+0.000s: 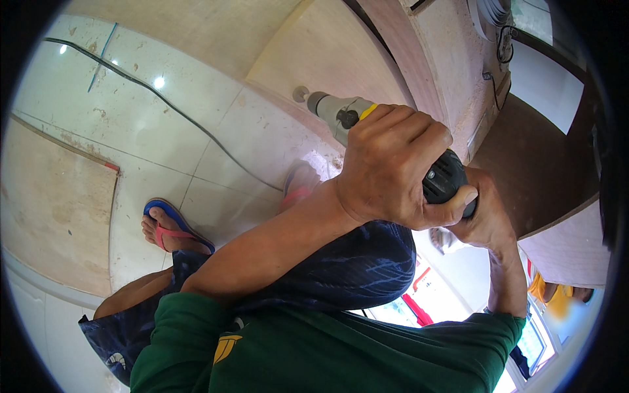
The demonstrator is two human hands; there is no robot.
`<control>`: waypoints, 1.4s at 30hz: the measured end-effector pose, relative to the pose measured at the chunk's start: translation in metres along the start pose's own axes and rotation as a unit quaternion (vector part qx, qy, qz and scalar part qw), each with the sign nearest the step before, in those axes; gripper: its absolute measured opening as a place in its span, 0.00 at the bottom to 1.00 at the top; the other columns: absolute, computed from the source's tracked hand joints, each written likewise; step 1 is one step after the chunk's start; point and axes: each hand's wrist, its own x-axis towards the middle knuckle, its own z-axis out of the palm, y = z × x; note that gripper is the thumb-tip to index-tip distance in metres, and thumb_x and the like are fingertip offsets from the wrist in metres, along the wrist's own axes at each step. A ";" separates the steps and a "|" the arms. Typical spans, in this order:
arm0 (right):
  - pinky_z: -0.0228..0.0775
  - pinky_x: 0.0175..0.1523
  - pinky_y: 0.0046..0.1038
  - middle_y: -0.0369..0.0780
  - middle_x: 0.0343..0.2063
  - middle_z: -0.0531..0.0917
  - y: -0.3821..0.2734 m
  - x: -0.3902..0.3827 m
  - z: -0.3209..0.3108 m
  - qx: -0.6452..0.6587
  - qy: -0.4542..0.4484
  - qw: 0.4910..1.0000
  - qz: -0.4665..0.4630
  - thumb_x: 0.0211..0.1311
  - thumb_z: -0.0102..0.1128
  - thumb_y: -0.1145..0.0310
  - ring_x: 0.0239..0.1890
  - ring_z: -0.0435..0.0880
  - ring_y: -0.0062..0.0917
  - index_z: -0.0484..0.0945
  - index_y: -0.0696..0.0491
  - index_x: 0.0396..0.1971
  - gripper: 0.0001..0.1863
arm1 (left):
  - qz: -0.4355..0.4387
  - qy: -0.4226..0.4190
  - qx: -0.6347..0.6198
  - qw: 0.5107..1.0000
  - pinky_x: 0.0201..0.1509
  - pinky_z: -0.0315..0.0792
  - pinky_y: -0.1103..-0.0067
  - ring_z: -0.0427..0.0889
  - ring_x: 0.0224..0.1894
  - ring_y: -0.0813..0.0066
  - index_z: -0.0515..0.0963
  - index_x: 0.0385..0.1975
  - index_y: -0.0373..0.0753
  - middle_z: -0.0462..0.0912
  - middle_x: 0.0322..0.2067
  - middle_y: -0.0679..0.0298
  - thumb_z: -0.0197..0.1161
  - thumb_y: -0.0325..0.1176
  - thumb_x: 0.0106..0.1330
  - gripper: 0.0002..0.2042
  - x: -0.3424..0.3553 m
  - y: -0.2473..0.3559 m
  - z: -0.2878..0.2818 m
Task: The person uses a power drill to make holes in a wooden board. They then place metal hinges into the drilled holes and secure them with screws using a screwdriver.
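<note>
Both my hands are on a power drill (337,114) with a grey and yellow body and a black rear end. My left hand (396,167) wraps over the top of the body, its thumb against the black rear. Behind it, my right hand (483,209) is closed round the drill's back part, mostly hidden by the left. A round, disc-like bit (301,93) at the drill's tip meets a light plywood panel (331,49), or is very close to it; I cannot tell which.
A black cable (177,111) runs across the white tiled floor (144,141), crossing a thin blue strip (103,56). At left lies a wooden board (62,209). My feet wear blue sandals (177,226) with pink straps. A brown curved wooden piece (524,157) stands at right, near dark wires (503,49).
</note>
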 end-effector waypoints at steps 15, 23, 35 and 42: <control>0.82 0.44 0.36 0.43 0.31 0.90 0.017 -0.001 -0.001 -0.008 0.000 1.000 -0.002 0.44 0.83 0.70 0.34 0.92 0.34 0.85 0.56 0.43 0.23 | -0.005 -0.020 0.008 1.000 0.35 0.76 0.65 0.83 0.24 0.58 0.79 0.26 0.38 0.78 0.21 0.59 0.68 0.58 0.62 0.25 -0.003 0.004 0.009; 0.82 0.41 0.35 0.42 0.29 0.89 0.014 -0.003 0.006 -0.004 0.008 1.000 -0.016 0.42 0.83 0.69 0.33 0.91 0.34 0.85 0.56 0.43 0.24 | -0.016 -0.083 0.015 0.996 0.39 0.79 0.66 0.87 0.30 0.57 0.84 0.34 0.36 0.85 0.28 0.55 0.71 0.58 0.61 0.26 -0.007 0.009 -0.002; 0.81 0.43 0.36 0.44 0.31 0.90 0.003 -0.005 0.016 -0.023 0.011 0.999 -0.029 0.41 0.79 0.72 0.34 0.92 0.36 0.86 0.57 0.43 0.23 | 0.004 -0.040 -0.002 0.999 0.40 0.77 0.65 0.84 0.29 0.58 0.80 0.29 0.38 0.81 0.26 0.58 0.65 0.62 0.65 0.27 -0.016 0.007 -0.007; 0.82 0.45 0.37 0.46 0.31 0.90 -0.005 -0.006 0.014 -0.045 0.002 0.999 -0.020 0.42 0.82 0.70 0.35 0.93 0.39 0.86 0.56 0.45 0.25 | 0.006 -0.026 -0.014 1.000 0.41 0.79 0.65 0.86 0.30 0.57 0.82 0.32 0.37 0.84 0.28 0.57 0.67 0.61 0.64 0.27 -0.014 0.005 -0.011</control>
